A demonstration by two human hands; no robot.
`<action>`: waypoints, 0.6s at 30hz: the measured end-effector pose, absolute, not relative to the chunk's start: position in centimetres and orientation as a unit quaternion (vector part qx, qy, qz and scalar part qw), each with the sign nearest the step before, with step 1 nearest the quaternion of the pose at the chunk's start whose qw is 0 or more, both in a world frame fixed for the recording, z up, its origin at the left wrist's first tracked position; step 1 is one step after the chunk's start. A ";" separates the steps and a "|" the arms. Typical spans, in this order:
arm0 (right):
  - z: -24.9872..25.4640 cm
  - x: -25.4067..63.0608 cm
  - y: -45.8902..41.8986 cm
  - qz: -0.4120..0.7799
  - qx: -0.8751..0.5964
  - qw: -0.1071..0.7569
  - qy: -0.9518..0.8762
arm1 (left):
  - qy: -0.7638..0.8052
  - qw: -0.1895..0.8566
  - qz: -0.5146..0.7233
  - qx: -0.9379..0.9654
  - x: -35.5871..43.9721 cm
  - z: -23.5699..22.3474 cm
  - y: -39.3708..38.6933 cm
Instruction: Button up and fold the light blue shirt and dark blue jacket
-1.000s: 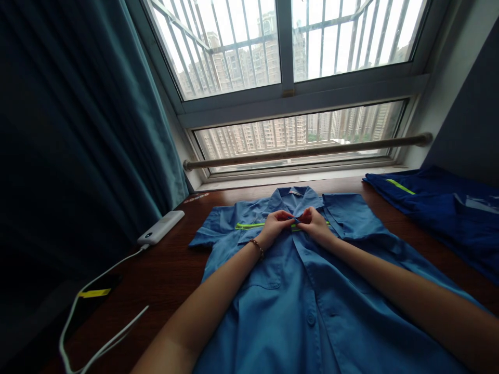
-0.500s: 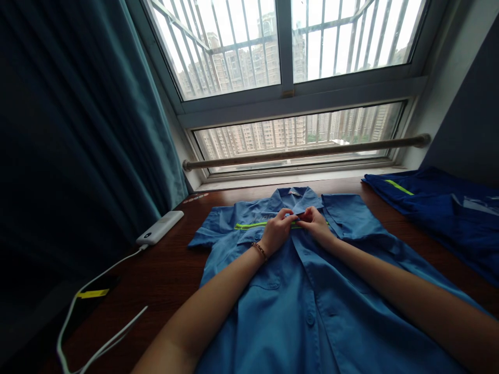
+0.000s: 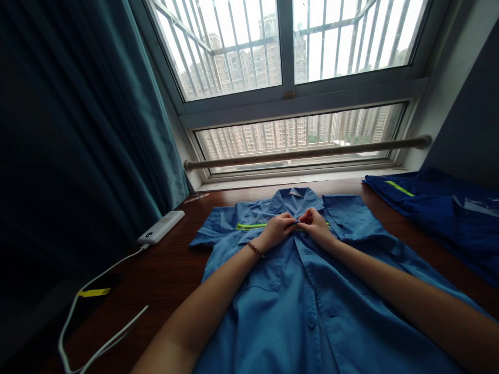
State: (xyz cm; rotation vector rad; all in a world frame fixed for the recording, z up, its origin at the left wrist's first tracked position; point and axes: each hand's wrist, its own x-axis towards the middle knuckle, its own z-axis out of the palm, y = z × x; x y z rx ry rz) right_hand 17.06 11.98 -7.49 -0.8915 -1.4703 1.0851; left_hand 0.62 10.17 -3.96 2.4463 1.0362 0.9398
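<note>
A blue short-sleeved work shirt [image 3: 273, 311] with a yellow-green stripe lies face up, its collar toward the window. Below the collar, my left hand [image 3: 278, 229] pinches the front edge of the shirt. Close beside it, my right hand [image 3: 315, 227] pinches the front placket too, fingertips nearly meeting the left ones. Whatever lies between the fingertips is hidden. Lower down, a button [image 3: 311, 321] shows on one front edge, and the two edges lie apart there.
A dark blue folded garment [image 3: 440, 213] lies at the right on the brown wooden surface [image 3: 163, 280]. To the left are a white power bank [image 3: 161, 227] with a white cable [image 3: 72, 311] and a yellow strip [image 3: 94, 293]. A rail [image 3: 307, 154] crosses the window behind.
My left hand has shifted slightly down and its wrist has turned lower. The right hand stays nearly in place, still pinching the shirt front.
</note>
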 end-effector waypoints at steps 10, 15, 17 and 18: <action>-6.2 17.0 11.3 0.374 -0.402 0.512 -0.660 | 0.431 0.179 0.396 0.791 0.6 -5.1 10.9; -3.7 16.9 9.4 0.121 -0.515 0.419 -0.738 | 0.424 0.177 0.362 0.811 0.6 -5.1 11.0; -2.7 16.3 7.5 0.057 -0.529 0.308 -0.789 | 0.414 0.151 0.331 0.834 0.5 -5.4 11.0; -2.4 15.9 6.5 0.053 -0.531 0.243 -0.810 | 0.414 0.142 0.320 0.840 0.5 -5.6 11.0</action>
